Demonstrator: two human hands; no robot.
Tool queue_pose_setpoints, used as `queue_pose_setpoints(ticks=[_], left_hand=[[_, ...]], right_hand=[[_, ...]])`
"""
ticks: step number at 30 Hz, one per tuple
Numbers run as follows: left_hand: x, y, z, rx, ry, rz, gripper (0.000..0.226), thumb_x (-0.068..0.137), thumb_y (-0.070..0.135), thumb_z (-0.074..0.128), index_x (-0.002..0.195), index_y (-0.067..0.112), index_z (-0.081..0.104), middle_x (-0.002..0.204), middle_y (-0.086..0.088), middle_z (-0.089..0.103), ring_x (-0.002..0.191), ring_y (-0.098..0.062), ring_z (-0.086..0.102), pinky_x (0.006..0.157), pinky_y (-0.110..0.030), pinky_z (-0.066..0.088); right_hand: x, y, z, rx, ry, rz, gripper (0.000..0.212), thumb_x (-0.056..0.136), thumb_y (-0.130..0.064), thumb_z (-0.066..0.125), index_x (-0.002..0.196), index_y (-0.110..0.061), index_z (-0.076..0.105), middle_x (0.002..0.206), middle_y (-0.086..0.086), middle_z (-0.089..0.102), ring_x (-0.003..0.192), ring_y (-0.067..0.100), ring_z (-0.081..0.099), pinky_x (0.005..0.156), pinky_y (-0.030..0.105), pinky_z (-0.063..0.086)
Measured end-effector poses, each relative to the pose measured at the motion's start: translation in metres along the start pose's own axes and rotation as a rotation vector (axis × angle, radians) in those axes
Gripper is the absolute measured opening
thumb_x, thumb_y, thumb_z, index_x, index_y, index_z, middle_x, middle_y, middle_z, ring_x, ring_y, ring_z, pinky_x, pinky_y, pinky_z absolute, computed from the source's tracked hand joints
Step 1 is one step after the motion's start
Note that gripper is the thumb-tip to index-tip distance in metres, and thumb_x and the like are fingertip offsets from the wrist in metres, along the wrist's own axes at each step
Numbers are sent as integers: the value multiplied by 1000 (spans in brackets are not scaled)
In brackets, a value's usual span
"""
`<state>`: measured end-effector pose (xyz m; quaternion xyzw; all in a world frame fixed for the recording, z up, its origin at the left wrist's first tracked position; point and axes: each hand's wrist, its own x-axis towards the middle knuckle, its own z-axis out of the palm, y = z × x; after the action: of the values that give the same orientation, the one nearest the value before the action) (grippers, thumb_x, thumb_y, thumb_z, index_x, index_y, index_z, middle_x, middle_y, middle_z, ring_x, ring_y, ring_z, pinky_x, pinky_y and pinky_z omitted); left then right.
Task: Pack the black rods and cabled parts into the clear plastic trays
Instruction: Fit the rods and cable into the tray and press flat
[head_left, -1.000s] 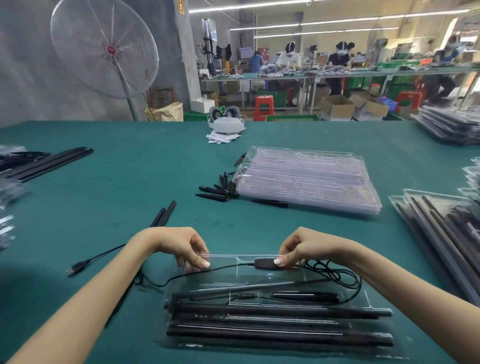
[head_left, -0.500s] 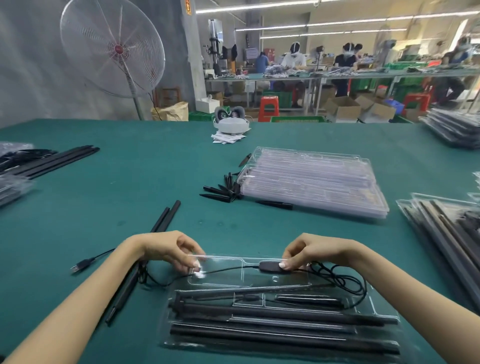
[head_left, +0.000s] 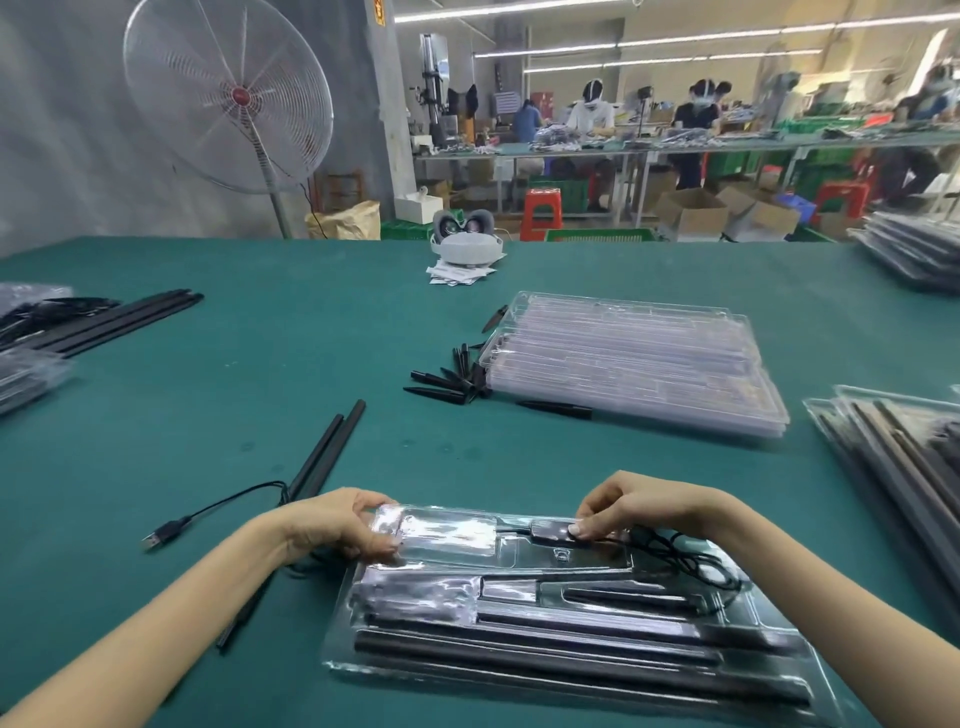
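A clear plastic tray (head_left: 452, 535) lies in front of me on the green table, with several black rods (head_left: 545, 654) set lengthwise in its near slots. My right hand (head_left: 634, 506) pinches a small black inline box (head_left: 553, 532) on a cable and holds it down in the tray's far slot. A coil of black cable (head_left: 691, 558) spills over the tray's right end. My left hand (head_left: 337, 525) grips the tray's far left corner, where the cable passes. That cable runs out left to a USB plug (head_left: 161, 535) lying on the table.
A stack of empty clear trays (head_left: 634, 358) sits ahead right, with black spikes (head_left: 447, 379) beside it. Two loose rods (head_left: 324, 452) lie left of centre. Filled trays (head_left: 904, 467) are stacked at the right; more rods (head_left: 114, 322) and bags at far left. A headset (head_left: 467, 241) rests at the far edge.
My left hand has shifted left along the cable to the tray's far left corner. My right hand stays pinched on the inline box. The view has dipped slightly closer.
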<state>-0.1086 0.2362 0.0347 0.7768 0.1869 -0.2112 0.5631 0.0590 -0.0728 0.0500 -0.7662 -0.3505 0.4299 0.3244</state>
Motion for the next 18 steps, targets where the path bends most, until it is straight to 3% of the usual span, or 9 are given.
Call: queue_pose_setpoints(ticks=[2,3,5,6,11,18], left_hand=[[-1,1,-1,-38,20,-15,63,55,37,90,103,3,67,86,-8,71,68,-12,58,55,-15,41],[0,2,-2,-69,36,-30,54,57,42,88,92,6,69,82,-9,68,61,-10,50,52,-13,38],[2,2,-1,-128,41,-76,24,72,36,80,71,14,70,71,-6,56,53,-7,40,49,-11,37],[5,3,-1,-137,47,-88,22,79,30,73,63,16,68,66,-3,52,54,-7,40,47,-11,37],[9,7,5,-49,110,-136,29,91,16,63,65,12,49,58,-1,58,43,-4,45,41,-11,34],[10,5,5,-19,136,-160,34,90,12,63,64,15,42,52,0,51,55,-12,37,45,-14,26]], right_hand=[[-1,2,0,34,-2,6,14,86,-28,68,76,-20,70,64,-12,63,58,3,52,58,14,40],[-1,3,0,45,2,8,14,86,-29,68,77,-19,71,66,-10,63,59,5,52,59,16,40],[-1,4,0,60,13,9,13,85,-28,68,77,-18,71,67,-9,63,60,7,52,59,17,41],[-1,5,0,65,15,10,13,85,-27,69,77,-18,71,66,-9,64,59,6,53,58,16,41],[1,6,2,51,25,15,14,85,-29,69,75,-19,71,64,-9,63,55,4,52,56,16,40],[3,7,3,69,39,12,14,84,-28,71,73,-20,72,63,-12,64,54,2,53,55,14,41]])
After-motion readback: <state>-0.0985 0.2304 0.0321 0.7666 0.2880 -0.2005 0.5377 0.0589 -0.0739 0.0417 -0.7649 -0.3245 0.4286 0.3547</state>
